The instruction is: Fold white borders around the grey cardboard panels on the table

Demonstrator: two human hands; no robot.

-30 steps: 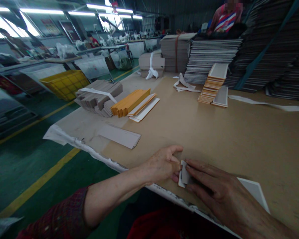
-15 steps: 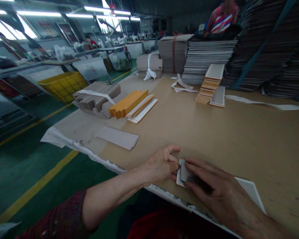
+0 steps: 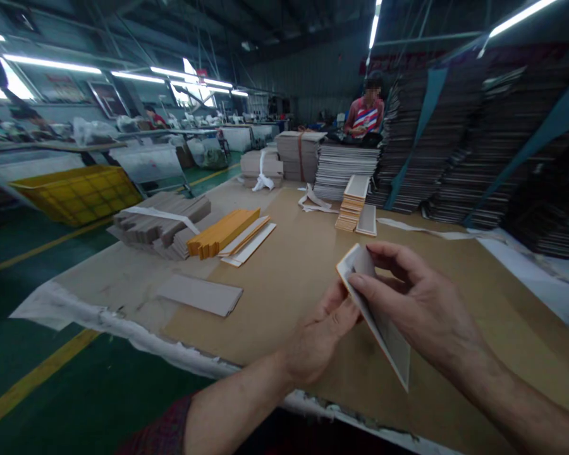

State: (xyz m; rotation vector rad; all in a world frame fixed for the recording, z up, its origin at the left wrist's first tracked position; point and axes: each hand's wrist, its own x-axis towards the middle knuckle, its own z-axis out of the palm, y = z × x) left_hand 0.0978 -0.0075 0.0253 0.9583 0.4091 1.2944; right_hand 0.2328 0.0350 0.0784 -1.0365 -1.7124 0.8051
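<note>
Both hands grip the card panel [image 3: 377, 316] above the desk's [image 3: 455, 272] near edge: right hand [image 3: 422, 309] fingers clamp its top, left hand [image 3: 320, 335] fingers pinch underneath. Best to support the long edges evenly so it doesn't bend.

Between the fingers [image 3: 360, 284], the card strip [image 3: 384, 328] looks like matt grey paperboard with an orange edge; below them, the tabletop [image 3: 455, 265] is rough brown fibreboard.

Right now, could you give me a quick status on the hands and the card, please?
Both hands, left hand and right hand, grip card. Card off the table, tilted on edge. Nothing in the way.
</note>
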